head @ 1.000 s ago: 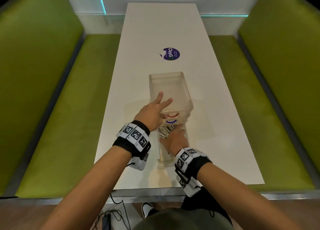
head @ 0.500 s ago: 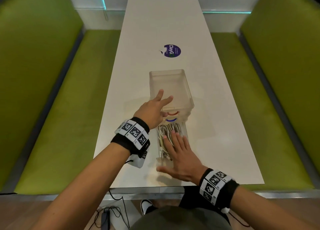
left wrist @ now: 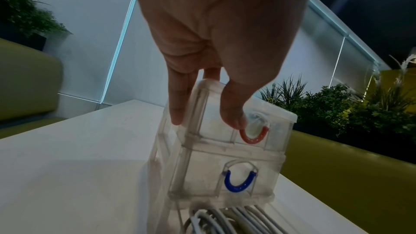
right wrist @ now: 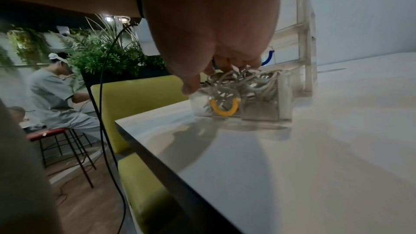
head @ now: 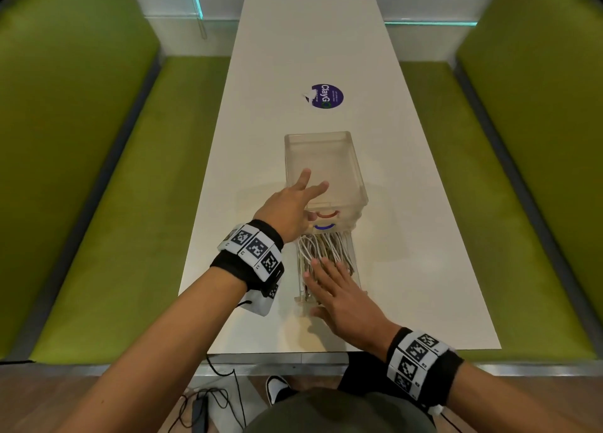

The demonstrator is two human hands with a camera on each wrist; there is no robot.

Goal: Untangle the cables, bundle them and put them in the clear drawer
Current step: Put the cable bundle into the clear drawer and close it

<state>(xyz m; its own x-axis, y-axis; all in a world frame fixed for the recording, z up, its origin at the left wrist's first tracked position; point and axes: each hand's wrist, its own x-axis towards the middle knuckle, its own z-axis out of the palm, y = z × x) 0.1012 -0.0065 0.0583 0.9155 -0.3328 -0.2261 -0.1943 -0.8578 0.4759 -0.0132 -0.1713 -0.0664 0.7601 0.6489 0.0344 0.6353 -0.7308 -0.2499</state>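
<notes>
A clear drawer unit stands on the white table. Its bottom drawer is pulled out toward me and full of white cables. My left hand rests on the unit's near left corner, fingers straight on top. In the left wrist view its thumb touches the front beside the red handle, above the blue handle. My right hand lies flat on the cables, fingers straight. The right wrist view shows the cables heaped above the drawer's yellow handle.
A round purple sticker is stuck on the table beyond the unit. Green benches flank the table on both sides. A black cord and a small device lie on the floor below the near edge. In the right wrist view a person sits on a stool.
My right hand has drawn back from deep in the drawer to its near end and flattened on the cables. The left hand has stayed on the unit.
</notes>
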